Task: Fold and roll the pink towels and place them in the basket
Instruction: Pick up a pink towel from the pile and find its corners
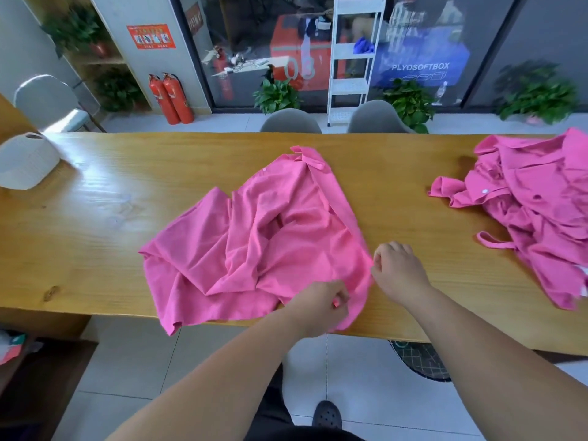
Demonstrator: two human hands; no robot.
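The left hand (321, 300) grips the near edge of one pink towel (261, 243), and a bit of pink cloth shows between its curled fingers. The right hand (399, 270) is just beside it, at the right edge of the same towel, with fingers curled and the fingertips pinching that edge. The two hands are near each other but do not touch.

The towel lies crumpled on the wooden tabletop (95, 218), spreading away and to the left of both hands; one corner hangs over the near edge. It has a collar-like flap at the far end and one small white button.

Well to the right of the right hand is one pile of pink towels (537, 205), with two white buttons and one loop strap visible. Far to the left of the left hand stands one white basket (28, 160).

Beyond the hands, behind glass, a blue box (420, 66) carries the word "PLYOSOFTBOX", and an orange box (300, 70) shows "03". One red poster (151, 36) has writing too blurred to read. There are two red fire extinguishers (171, 97), two grey chairs (291, 120) at the far side of the tabletop, and one white shelf trolley (353, 58).
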